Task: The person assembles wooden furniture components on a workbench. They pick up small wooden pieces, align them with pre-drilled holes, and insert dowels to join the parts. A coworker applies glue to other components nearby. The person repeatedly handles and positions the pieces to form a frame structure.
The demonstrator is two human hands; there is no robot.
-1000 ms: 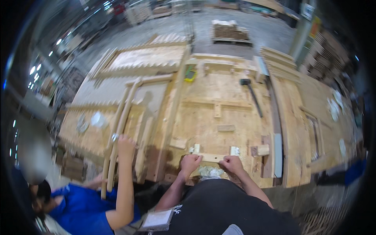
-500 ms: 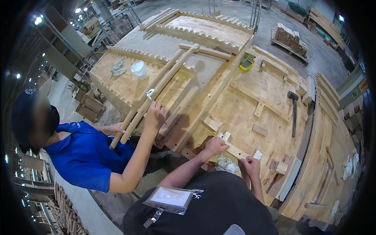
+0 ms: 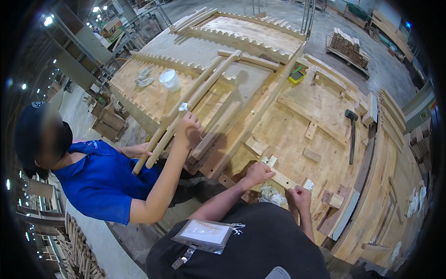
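"While you are looking down at the broad, honey-coloured wooden bench [image 3: 283, 130], where is the piece in hand lying?"

"It is sitting at four o'clock from the middle of the view: a pale, flat, straight-edged wooden bar [image 3: 281, 180] with a dark round hole toward its right end, slanting down to the right."

"And how are the hands holding it?"

"The bare left hand [image 3: 259, 173] is curling into a nearly closed fist at the bar's ten o'clock end, thumb and forefinger pinching it. The bare right hand [image 3: 301, 197] is gripping the four o'clock end, its fingers bending in with hardly any gap. I cannot tell how tightly either is pressing, since the undersides are hidden."

"What is lying close around the bar?"

"A small pale wooden block smeared with white [image 3: 272, 161] is resting at eleven o'clock, and a second white-smeared block [image 3: 308, 184] is resting at three, just beside the right hand. A crumpled off-white cloth [image 3: 272, 195] is lying at seven."

"Farther out?"

"A black-headed mallet with a long dark handle [image 3: 352, 139] is lying at two o'clock, and a yellow-and-black hand tool [image 3: 296, 75] at twelve. A white plastic bucket [image 3: 169, 80] is standing between ten and eleven. Toward nine, a co-worker in a blue short-sleeved shirt [image 3: 100, 183] is holding long, rounded wooden rails [image 3: 204, 95] and reaching the other hand toward a white smear [image 3: 183, 107] on them."
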